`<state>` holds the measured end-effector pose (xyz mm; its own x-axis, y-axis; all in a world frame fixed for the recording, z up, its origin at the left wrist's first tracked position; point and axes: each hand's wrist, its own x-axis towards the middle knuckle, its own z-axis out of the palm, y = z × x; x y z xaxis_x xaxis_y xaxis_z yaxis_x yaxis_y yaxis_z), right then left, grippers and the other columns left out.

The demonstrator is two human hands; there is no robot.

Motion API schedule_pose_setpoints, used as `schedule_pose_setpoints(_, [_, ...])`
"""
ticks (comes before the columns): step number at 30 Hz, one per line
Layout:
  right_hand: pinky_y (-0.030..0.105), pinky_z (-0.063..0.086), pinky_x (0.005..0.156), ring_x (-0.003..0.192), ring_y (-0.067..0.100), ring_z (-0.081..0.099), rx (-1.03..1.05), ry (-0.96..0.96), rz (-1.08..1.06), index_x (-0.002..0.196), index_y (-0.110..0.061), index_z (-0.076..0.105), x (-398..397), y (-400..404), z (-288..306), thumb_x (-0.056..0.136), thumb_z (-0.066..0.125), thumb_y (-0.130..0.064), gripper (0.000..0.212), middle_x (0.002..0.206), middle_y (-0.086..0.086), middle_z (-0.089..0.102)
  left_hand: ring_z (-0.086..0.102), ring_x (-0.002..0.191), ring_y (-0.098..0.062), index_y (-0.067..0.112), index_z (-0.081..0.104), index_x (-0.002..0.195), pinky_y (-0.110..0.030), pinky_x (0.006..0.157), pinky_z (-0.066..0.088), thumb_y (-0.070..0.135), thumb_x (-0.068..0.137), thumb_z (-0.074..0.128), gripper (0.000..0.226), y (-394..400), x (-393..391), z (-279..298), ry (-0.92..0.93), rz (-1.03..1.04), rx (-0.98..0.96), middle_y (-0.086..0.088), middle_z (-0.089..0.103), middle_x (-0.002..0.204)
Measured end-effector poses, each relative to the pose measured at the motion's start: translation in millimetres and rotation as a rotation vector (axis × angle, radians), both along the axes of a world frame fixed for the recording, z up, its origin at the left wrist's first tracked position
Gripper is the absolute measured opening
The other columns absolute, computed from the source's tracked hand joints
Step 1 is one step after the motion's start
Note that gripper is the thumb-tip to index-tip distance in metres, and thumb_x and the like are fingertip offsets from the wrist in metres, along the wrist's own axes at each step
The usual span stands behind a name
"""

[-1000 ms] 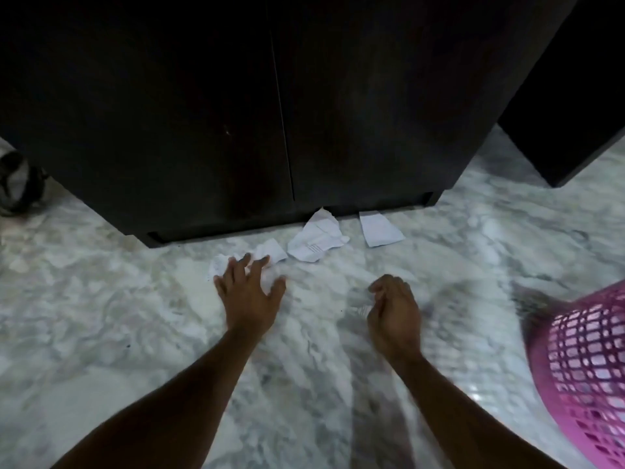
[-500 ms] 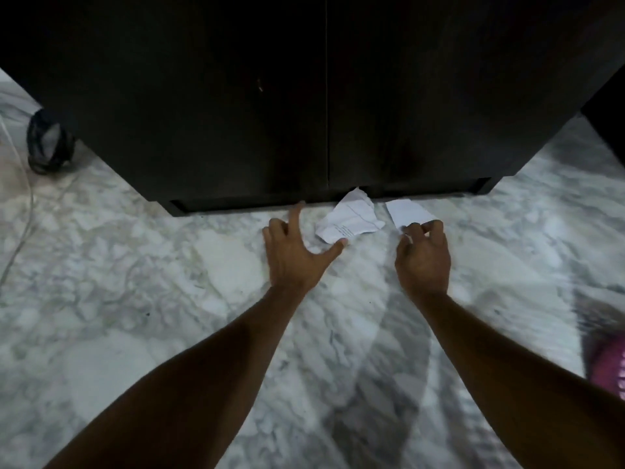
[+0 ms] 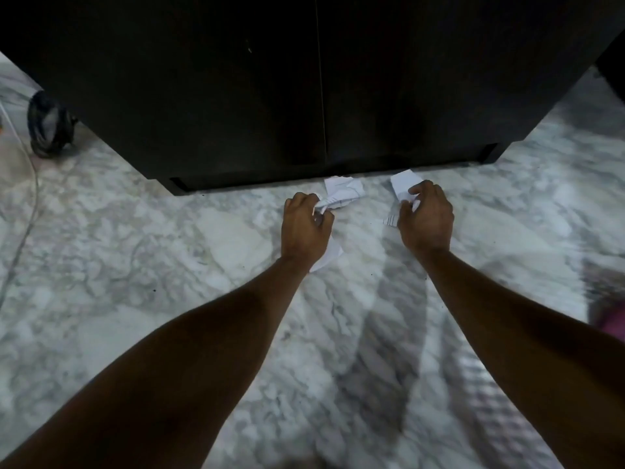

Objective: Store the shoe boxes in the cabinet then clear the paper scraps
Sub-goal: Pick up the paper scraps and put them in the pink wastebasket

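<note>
A dark cabinet [image 3: 304, 89] with both doors closed stands on the marble floor; no shoe boxes show. At its base lie white paper scraps. My left hand [image 3: 304, 225] grips the near edge of a crumpled printed scrap [image 3: 343, 192], and another white piece [image 3: 329, 257] sticks out below its palm. My right hand [image 3: 424, 214] curls round a flat white scrap [image 3: 402, 184], with a lined bit of paper [image 3: 390, 220] showing at its left edge.
A dark round object [image 3: 47, 126] and a thin pale cable [image 3: 28, 204] lie on the floor at the far left. A pink basket edge [image 3: 612, 324] shows at the right border. Grey-white marble floor [image 3: 135, 265] spreads all around.
Both hands moved forward to the cabinet's base. The left hand went from spread flat to gripping the crumpled scrap. The right hand closed on the flat scrap. The pink basket slid nearly out of view.
</note>
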<state>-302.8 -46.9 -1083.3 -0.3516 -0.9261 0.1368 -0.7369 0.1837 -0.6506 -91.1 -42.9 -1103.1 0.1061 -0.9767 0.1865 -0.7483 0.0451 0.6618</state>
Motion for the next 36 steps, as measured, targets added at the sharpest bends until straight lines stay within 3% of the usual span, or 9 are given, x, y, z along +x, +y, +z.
schedule_pose_setpoints(3, [0.031,0.047,0.093,0.113,0.034,0.064,0.028,-0.081,-0.070,0.105,-0.006,0.067,5.9,-4.5,3.7,0.092,0.064,-0.007,0.013,0.117,0.015,0.070,0.059,0.091,-0.028,0.005,0.070,0.092,-0.021,0.074,0.031,0.024,0.087,0.057,0.024,10.9,22.0,9.0,-0.027,-0.018,0.017,-0.011,0.066,0.094])
schedule_pose_setpoints(7, [0.026,0.046,0.081,0.104,0.030,0.068,0.099,-0.149,-0.091,0.093,-0.009,0.067,15.3,0.2,8.4,0.083,0.073,-0.009,0.012,0.106,0.011,0.074,0.055,0.080,-0.027,0.008,0.057,0.073,-0.028,0.070,0.035,0.022,0.088,0.060,0.020,24.8,48.4,26.6,-0.023,-0.038,0.019,-0.005,0.057,0.078])
schedule_pose_setpoints(15, [0.032,0.054,0.067,0.071,0.021,0.064,0.065,-0.197,-0.029,0.085,-0.018,0.061,48.3,42.6,67.1,0.074,0.064,0.005,0.026,0.070,-0.003,0.062,0.051,0.080,-0.016,0.007,0.068,0.085,-0.020,0.070,0.031,0.024,0.089,0.060,0.019,46.8,35.5,89.0,0.032,-0.153,0.002,0.003,0.055,0.082])
schedule_pose_setpoints(21, [0.030,0.051,0.079,0.087,0.013,0.054,-0.173,-0.164,-0.015,0.107,-0.014,0.063,20.6,82.3,177.5,0.072,0.059,0.010,0.042,0.116,0.007,0.056,0.056,0.072,-0.018,0.006,0.062,0.078,-0.026,0.063,0.041,0.014,0.090,0.068,0.016,50.0,-28.7,176.6,0.201,-0.192,-0.036,0.001,0.057,0.077])
schedule_pose_setpoints(24, [0.026,0.048,0.080,0.088,0.015,0.057,-0.243,-0.141,-0.106,0.108,-0.013,0.065,-15.3,107.8,241.7,0.075,0.059,0.004,0.038,0.116,0.008,0.055,0.064,0.076,-0.023,0.008,0.067,0.084,-0.032,0.068,0.051,0.018,0.091,0.070,0.012,55.2,-77.0,229.7,0.289,-0.247,-0.094,-0.008,0.067,0.083])
schedule_pose_setpoints(29, [0.023,0.047,0.072,0.088,0.015,0.054,-0.370,-0.054,-0.307,0.109,-0.009,0.064,-98.3,169.2,325.1,0.075,0.059,0.002,0.036,0.112,0.010,0.052,0.056,0.067,-0.019,0.006,0.059,0.078,-0.032,0.061,0.043,0.021,0.090,0.067,0.021,83.1,-185.1,316.8,0.409,-0.396,-0.145,-0.008,0.065,0.076])
schedule_pose_setpoints(31, [0.005,0.037,0.070,0.089,0.003,0.048,-0.400,-0.010,-0.402,0.109,-0.009,0.064,-136.2,199.8,343.9,0.076,0.057,0.003,0.036,0.110,0.012,0.054,0.057,0.071,-0.017,0.007,0.062,0.080,-0.030,0.062,0.043,0.021,0.090,0.068,0.018,106.1,-228.6,345.8,0.455,-0.474,-0.136,-0.008,0.068,0.082])
schedule_pose_setpoints(33, [-0.001,0.031,0.067,0.087,-0.013,0.044,-0.415,0.019,-0.494,0.108,-0.009,0.063,-175.1,233.2,354.8,0.076,0.055,0.003,0.035,0.111,0.017,0.058,0.059,0.074,-0.019,0.006,0.062,0.080,-0.029,0.064,0.041,0.021,0.089,0.067,0.018,133.3,-271.3,368.4,0.477,-0.577,-0.150,-0.010,0.069,0.083])
schedule_pose_setpoints(36, [0.011,0.031,0.074,0.083,-0.005,0.042,-0.389,0.005,-0.628,0.107,-0.010,0.063,-216.3,274.1,353.9,0.078,0.056,0.002,0.032,0.113,0.021,0.061,0.060,0.072,-0.024,0.005,0.058,0.077,-0.029,0.061,0.040,0.022,0.089,0.065,0.022,165.0,-321.5,378.2,0.493,-0.716,-0.135,-0.010,0.067,0.080])
